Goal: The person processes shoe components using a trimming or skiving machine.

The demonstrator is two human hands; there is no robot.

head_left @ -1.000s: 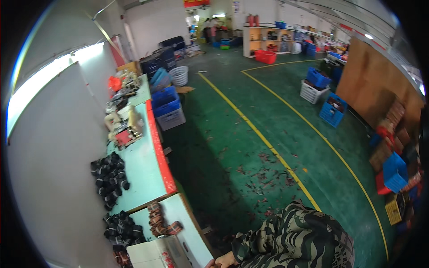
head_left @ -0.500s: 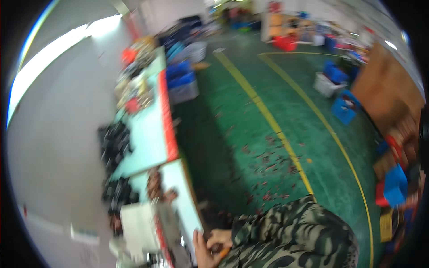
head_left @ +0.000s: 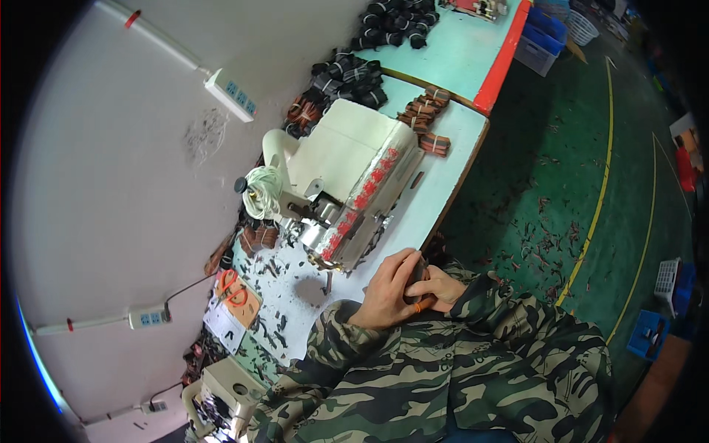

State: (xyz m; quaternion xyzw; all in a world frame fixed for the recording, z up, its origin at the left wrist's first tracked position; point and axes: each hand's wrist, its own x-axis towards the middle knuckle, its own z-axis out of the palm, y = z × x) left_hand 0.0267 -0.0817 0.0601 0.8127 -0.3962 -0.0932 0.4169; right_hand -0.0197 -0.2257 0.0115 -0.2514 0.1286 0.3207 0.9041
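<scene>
Both hands meet in front of the camouflage jacket [head_left: 473, 354], beside the desk [head_left: 452, 166] edge, with a dark piece [head_left: 416, 279] between them. The left hand [head_left: 384, 289] lies over it from 9 o'clock and the right hand [head_left: 439, 286] meets it from 3 o'clock; the fingers of both are bent narrowly round the piece, most of which they cover, so its kind cannot be told. An orange item [head_left: 423, 305] shows at the fingers; whether it is worn or gripped cannot be determined. The two-sided hold, close to the body, appears meant to steady a small piece. Taking the hands as centre, a cream machine [head_left: 362, 140] stands at 11 o'clock, between them and the black bundles [head_left: 354, 77] near the wall, and would obstruct a straight reach there. Brown bundles [head_left: 436, 144] lie at 12 o'clock, bound with pale bands, presumably to keep their strips together. A coil of pale cord [head_left: 262, 193] sits at 10 o'clock against the machine, seemingly gathered out of the way. Orange scissors [head_left: 235, 288] rest on a card at 9 o'clock; dark scraps [head_left: 277, 336] litter the desk before them. A second machine [head_left: 229, 387] stands at 8 o'clock. Further scraps lie on the green floor [head_left: 532, 170] toward 2 o'clock, and a blue crate [head_left: 543, 29] stands at 1 o'clock.
</scene>
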